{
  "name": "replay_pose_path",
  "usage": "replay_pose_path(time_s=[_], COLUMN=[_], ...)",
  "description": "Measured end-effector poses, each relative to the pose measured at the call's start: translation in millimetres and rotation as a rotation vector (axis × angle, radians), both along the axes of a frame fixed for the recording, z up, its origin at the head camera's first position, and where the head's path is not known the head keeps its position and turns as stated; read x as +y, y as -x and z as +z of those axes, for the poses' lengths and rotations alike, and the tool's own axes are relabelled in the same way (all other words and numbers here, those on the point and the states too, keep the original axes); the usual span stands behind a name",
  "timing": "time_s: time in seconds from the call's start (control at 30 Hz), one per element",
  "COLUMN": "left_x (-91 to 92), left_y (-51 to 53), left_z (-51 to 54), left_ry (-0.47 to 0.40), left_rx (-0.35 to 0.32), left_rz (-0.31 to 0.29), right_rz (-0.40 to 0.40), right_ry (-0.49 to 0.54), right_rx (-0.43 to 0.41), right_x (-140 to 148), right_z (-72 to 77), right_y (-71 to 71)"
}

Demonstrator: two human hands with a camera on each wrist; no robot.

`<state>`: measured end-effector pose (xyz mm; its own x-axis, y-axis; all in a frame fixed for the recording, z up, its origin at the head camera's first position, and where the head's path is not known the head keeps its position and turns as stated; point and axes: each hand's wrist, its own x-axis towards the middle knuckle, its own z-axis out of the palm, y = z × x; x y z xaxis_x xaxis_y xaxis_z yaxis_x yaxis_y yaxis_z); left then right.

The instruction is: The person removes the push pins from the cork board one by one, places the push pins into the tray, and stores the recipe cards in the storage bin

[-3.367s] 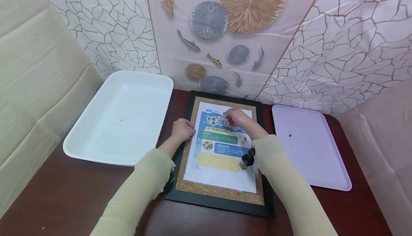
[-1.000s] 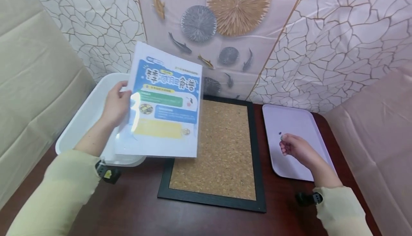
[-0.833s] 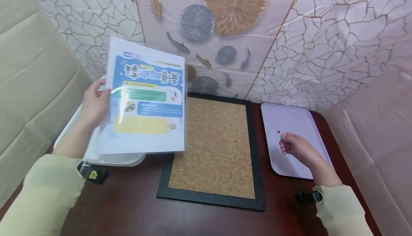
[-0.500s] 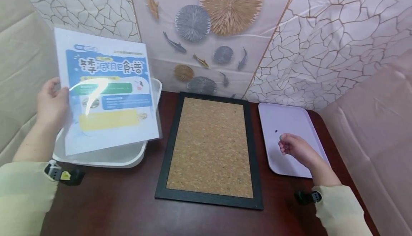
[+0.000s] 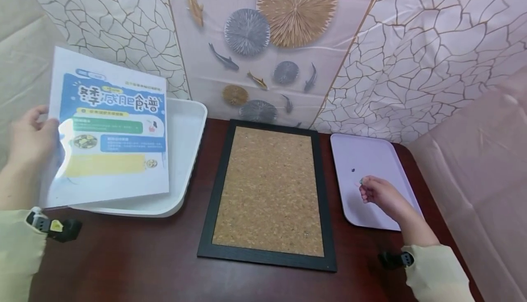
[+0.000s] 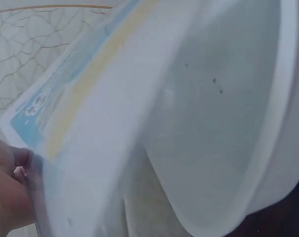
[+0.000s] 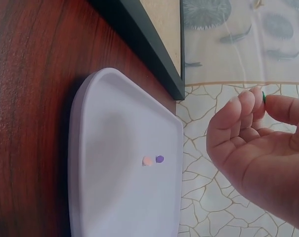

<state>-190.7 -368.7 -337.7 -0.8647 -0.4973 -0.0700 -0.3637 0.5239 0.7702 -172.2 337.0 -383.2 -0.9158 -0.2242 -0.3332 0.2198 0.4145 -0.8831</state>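
Observation:
My left hand (image 5: 30, 142) grips the left edge of a laminated poster (image 5: 115, 132), thumb in front. The sheet is tilted up above the white tray (image 5: 187, 128) and covers much of it. In the left wrist view the poster's lower edge hangs clear of the tray floor. My right hand (image 5: 384, 196) is over the lilac tray (image 5: 370, 148), pinching a tiny green thumbtack (image 7: 264, 97) between thumb and forefinger. On that tray lie a purple thumbtack (image 7: 159, 159) and a pink thumbtack (image 7: 147, 161), close together.
A cork board (image 5: 269, 192) in a black frame lies bare on the dark red table (image 5: 136, 256), between the two trays. Patterned cloth (image 5: 432, 55) hangs behind, and plain cloth closes off both sides. A few dark specks (image 6: 214, 80) dot the white tray's floor.
Earlier the poster lay on the cork board; my left hand has lifted it and carried it left over the white tray. My right hand went from the poster's top to the lilac tray.

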Motion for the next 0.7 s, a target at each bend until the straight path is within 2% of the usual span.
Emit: replay_pose_path(time_s=[0.1, 0.2, 0.33, 0.4, 0.57, 0.7], left_x=[3.9, 12.8, 22.5, 25.1, 30.0, 31.4], left_y=[4.2, 8.4, 12.4, 14.8, 18.9, 20.2], left_z=[-3.1, -6.3, -10.2, -13.2, -20.8, -23.8], left_ry=[0.129, 0.149, 0.14, 0.174, 0.261, 0.28], left_rx=[-0.013, -0.033, -0.044, -0.044, -0.106, -0.168], left_rz=[-0.1, -0.147, -0.166, -0.183, -0.203, -0.207], right_rz=[-0.013, -0.022, -0.03, -0.04, -0.06, -0.065], right_ry=[-0.01, -0.012, -0.017, -0.023, -0.028, -0.032], right_rx=[-0.002, -0.008, -0.012, -0.011, -0.01, -0.007], right_x=[1.2, 0.8, 1.4, 3.2, 9.3, 11.2], right_z=[-1.3, -2.5, -3.7, -5.1, -9.9, -12.8], right_y=[-1.7, -2.5, -1.3, -1.5, -4.3, -6.6])
